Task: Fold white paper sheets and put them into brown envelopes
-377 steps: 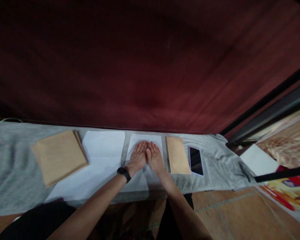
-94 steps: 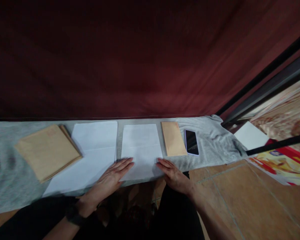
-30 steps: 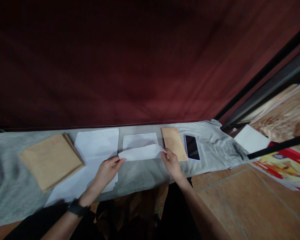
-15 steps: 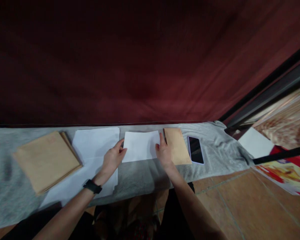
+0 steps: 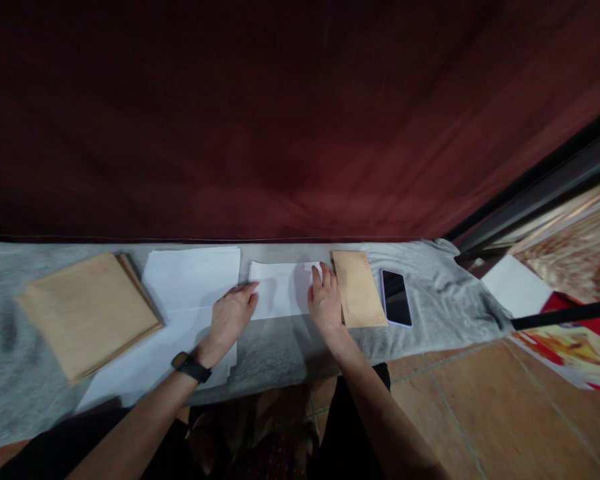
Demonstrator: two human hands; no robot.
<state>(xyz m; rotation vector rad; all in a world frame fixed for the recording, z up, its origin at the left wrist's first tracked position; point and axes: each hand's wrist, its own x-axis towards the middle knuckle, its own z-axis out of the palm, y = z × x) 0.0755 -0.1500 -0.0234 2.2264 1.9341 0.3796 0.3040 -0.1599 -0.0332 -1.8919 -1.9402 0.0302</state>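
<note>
A folded sheet of white paper (image 5: 283,287) lies on the grey cloth (image 5: 275,357) between my two hands. My left hand (image 5: 233,317), with a dark watch on its wrist, is closed at the left edge of the sheet, thumb and forefinger on it. At the opposite end, my right hand (image 5: 325,303) rests with fingers spread and slightly bent over the upper right corner. Beneath and beside my left hand lie larger white sheets (image 5: 190,280). A brown envelope (image 5: 359,290) sits just right of my right hand.
A stack of brown envelopes (image 5: 93,313) overlaps the white sheets at the left. Beyond the single envelope lies a phone (image 5: 396,298) with a dark screen. A dark red surface (image 5: 280,133) rises behind the cloth. Tiled floor (image 5: 445,400) and a colourful printed box (image 5: 580,347) show at lower right.
Both hands have shifted from holding the sheet's sides to lying over its ends. The right fingers have spread onto the upper right corner. The sheet looks flatter. The view has shifted slightly.
</note>
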